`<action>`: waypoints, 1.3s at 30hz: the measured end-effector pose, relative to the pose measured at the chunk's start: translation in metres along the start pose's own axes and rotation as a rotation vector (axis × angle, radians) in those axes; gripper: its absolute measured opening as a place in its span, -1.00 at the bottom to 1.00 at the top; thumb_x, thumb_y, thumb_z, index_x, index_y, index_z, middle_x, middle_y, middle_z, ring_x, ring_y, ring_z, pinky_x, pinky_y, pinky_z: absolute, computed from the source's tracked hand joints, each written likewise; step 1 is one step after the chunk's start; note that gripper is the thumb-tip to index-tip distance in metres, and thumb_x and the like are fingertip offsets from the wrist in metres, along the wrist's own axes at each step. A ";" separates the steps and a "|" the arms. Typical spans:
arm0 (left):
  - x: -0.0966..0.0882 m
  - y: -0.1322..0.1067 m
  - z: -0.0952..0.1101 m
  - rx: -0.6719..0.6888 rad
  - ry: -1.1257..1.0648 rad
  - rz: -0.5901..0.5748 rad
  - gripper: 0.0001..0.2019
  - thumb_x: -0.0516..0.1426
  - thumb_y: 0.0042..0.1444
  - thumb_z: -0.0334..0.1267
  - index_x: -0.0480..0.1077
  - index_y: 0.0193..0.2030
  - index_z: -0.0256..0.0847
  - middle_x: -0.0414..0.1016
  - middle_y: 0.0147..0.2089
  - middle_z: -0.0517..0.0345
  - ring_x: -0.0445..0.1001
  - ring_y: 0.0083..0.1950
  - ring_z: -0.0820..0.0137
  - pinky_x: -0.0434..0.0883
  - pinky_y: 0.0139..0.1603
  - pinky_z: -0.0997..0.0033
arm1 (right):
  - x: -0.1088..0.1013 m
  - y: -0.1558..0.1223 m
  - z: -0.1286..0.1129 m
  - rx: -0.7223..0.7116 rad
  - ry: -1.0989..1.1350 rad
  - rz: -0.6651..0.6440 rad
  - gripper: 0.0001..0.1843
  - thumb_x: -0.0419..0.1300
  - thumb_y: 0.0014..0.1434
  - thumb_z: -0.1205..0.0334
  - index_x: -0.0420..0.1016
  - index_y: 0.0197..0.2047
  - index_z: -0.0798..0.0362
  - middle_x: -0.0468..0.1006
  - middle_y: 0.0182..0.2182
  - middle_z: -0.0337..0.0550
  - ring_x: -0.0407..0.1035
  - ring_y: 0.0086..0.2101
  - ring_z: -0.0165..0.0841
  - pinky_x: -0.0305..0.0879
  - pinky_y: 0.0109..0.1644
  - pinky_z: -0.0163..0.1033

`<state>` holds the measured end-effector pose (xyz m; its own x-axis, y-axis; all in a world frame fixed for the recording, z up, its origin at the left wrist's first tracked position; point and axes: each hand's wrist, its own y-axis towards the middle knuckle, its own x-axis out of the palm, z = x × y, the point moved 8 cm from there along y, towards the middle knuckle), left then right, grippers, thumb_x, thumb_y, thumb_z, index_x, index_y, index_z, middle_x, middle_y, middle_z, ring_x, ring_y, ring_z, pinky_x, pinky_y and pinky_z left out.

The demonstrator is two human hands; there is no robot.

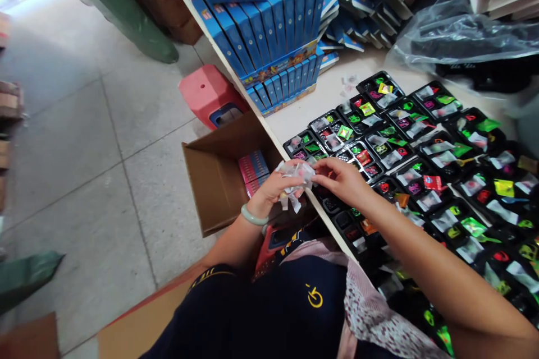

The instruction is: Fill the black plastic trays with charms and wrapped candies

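Note:
My left hand (275,188), with a pale green bangle on the wrist, is closed round a bunch of small clear plastic packets (295,176) at the table's near edge. My right hand (343,179) pinches the same bunch from the right side. Just beyond my hands lie rows of black plastic trays (421,168) with small bright toys and clear packets in their compartments. The trays cover the white table (320,95) from my hands out to the right.
An open cardboard box (214,179) with pink packs inside stands on the floor left of the table. A pink stool (206,90) is behind it. Stacks of blue boxes (269,22) fill the table's far end, and a clear plastic bag (463,33) lies at the back right.

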<state>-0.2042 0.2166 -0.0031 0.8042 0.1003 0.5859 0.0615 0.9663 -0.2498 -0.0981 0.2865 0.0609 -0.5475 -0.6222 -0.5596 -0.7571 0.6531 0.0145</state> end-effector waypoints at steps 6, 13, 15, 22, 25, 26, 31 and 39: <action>0.031 0.007 -0.010 -0.047 0.132 -0.031 -0.50 0.33 -0.17 -0.28 0.32 -0.05 -0.26 0.45 -0.42 0.22 0.39 -0.62 0.54 0.28 -0.63 0.59 | -0.007 -0.029 0.010 0.144 0.201 0.072 -0.78 0.22 0.09 0.05 0.46 -0.28 0.01 0.47 -0.39 -0.23 0.31 -0.41 -0.41 0.24 -0.32 -0.28; 0.064 0.018 -0.027 -0.132 0.087 -0.217 -0.49 0.33 -0.16 -0.21 0.31 -0.04 -0.24 0.46 -0.44 0.21 0.36 -0.64 0.55 0.25 -0.65 0.60 | -0.032 -0.062 0.037 0.337 0.571 0.159 -0.66 0.26 -0.01 -0.07 0.29 -0.41 0.00 0.41 -0.52 -0.31 0.29 -0.48 -0.44 0.18 -0.40 -0.30; 0.062 0.018 -0.025 -0.120 0.054 -0.227 -0.50 0.32 -0.14 -0.21 0.30 -0.04 -0.25 0.46 -0.44 0.19 0.36 -0.65 0.54 0.22 -0.67 0.60 | -0.040 -0.075 0.048 0.359 0.547 0.224 -0.65 0.25 -0.01 -0.07 0.29 -0.36 0.00 0.42 -0.51 -0.30 0.30 -0.48 -0.43 0.20 -0.39 -0.29; 0.039 0.012 -0.008 -0.028 0.010 -0.139 -0.53 0.28 -0.12 -0.19 0.29 -0.05 -0.22 0.46 -0.41 0.20 0.34 -0.65 0.56 0.23 -0.67 0.59 | -0.016 -0.087 0.039 0.238 -0.180 0.137 -0.89 0.15 0.17 0.14 0.42 -0.27 -0.02 0.51 -0.38 -0.18 0.37 -0.33 -0.31 0.24 -0.26 -0.22; 0.042 0.008 -0.012 -0.041 0.027 -0.158 -0.55 0.26 -0.08 -0.19 0.28 -0.04 -0.22 0.44 -0.45 0.21 0.34 -0.65 0.55 0.23 -0.66 0.59 | -0.012 -0.085 0.031 0.202 -0.339 0.136 -0.86 0.18 0.17 0.14 0.44 -0.23 0.01 0.51 -0.27 -0.07 0.37 -0.20 -0.21 0.28 -0.16 -0.14; 0.045 0.007 -0.015 -0.049 0.035 -0.175 -0.55 0.26 -0.07 -0.19 0.28 -0.03 -0.22 0.44 -0.46 0.21 0.34 -0.65 0.54 0.22 -0.67 0.59 | -0.015 -0.086 0.028 0.179 -0.358 0.161 -0.84 0.18 0.17 0.13 0.44 -0.20 0.01 0.50 -0.22 -0.03 0.36 -0.15 -0.18 0.28 -0.12 -0.10; 0.073 0.006 -0.029 -0.109 0.058 -0.306 -0.53 0.27 -0.08 -0.21 0.30 0.00 -0.26 0.44 -0.47 0.19 0.35 -0.64 0.53 0.20 -0.65 0.58 | -0.043 -0.101 0.027 0.175 -0.078 0.183 -0.81 0.18 0.18 0.14 0.43 -0.13 -0.01 0.51 -0.23 -0.10 0.38 -0.25 -0.28 0.33 -0.20 -0.16; 0.104 0.001 -0.052 -0.233 0.169 -0.356 -0.54 0.29 -0.11 -0.28 0.32 -0.04 -0.24 0.44 -0.48 0.23 0.36 -0.62 0.54 0.23 -0.62 0.58 | -0.027 -0.139 0.042 0.333 0.450 0.164 -0.78 0.24 0.06 0.06 0.38 -0.27 -0.02 0.49 -0.38 -0.23 0.36 -0.41 -0.41 0.29 -0.34 -0.25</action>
<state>-0.0905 0.2155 0.0177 0.7928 -0.2870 0.5377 0.4673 0.8526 -0.2338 0.0365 0.2303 0.0391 -0.8009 -0.5759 -0.1638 -0.5365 0.8117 -0.2309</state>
